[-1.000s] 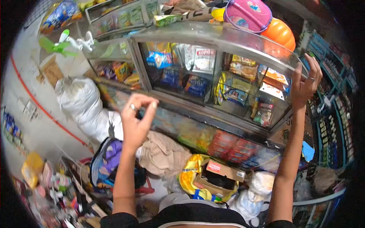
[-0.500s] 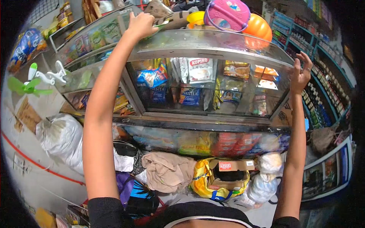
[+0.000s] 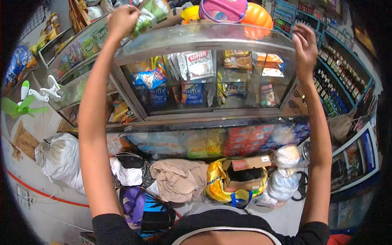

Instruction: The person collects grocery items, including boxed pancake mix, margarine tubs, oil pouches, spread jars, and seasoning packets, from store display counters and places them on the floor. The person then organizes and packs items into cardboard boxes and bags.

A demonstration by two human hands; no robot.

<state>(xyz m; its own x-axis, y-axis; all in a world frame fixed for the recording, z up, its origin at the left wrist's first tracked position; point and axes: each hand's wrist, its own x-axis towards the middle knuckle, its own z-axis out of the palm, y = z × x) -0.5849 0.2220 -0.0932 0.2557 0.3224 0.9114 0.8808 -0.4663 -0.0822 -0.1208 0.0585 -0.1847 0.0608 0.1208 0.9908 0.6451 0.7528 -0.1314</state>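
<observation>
My left hand (image 3: 122,22) is raised above the top left of a glass display case (image 3: 175,38), its fingers closed on a green-and-white packet (image 3: 143,23) that is smeared by motion. My right hand (image 3: 305,51) is up beside the case's right end, its fingers loosely bent and nothing visible in them. Whether it touches the glass I cannot tell. Behind the case front are a white-and-red coffee pack (image 3: 200,64), blue drink-mix packets (image 3: 192,93) and other sachets.
A pink bucket (image 3: 223,10) and an orange pumpkin-shaped container (image 3: 257,19) stand on top of the case. Below lie a beige cloth (image 3: 175,179) and a yellow bag (image 3: 214,177) with a carton in it. A green-bladed fan (image 3: 24,107) is at left, bottle shelves (image 3: 347,77) at right.
My left hand has lifted from the case top with the green-and-white packet, which now shows more fully. My right hand's fingers have drawn closer together. The whole view has shifted somewhat.
</observation>
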